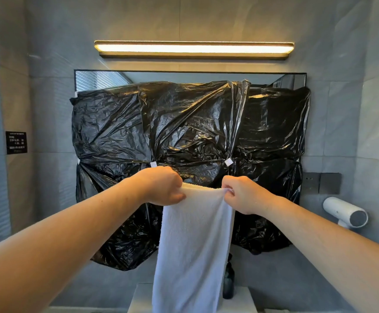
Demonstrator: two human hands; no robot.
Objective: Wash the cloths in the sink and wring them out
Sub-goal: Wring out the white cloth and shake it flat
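**Bare forearms hold a white terry towel (195, 245) up before a covered mirror**

Both forearms reach in from the bottom corners and meet near the middle of the view. The left hand (163, 188) has its fingers curled over the towel's top left corner, thumb underneath. The right hand (240, 195) pinches the top right corner between thumb and bent fingers. The two hands are near each other, with the top edge stretched between them.

Grey tiles cover the walls of the room. A long, lit light bar (193, 49) is fixed above a black-framed mirror (184, 76), and crinkled black plastic bags (206, 132) cover most of the glass. A small black sign (16, 142) hangs on the left wall. On the right are dark grey switch plates (322, 182) and, just below them, a white hair dryer (344, 213).

At the bottom edge lies a white ledge (138, 297); I cannot tell whether it is the sink. A dark glass bottle (228, 281) stands on it, partly hidden by the towel, and its contents cannot be seen.

The towel hangs in the air in front of the plastic. Its long axis runs straight down from the hands, and its lower end passes out of view.
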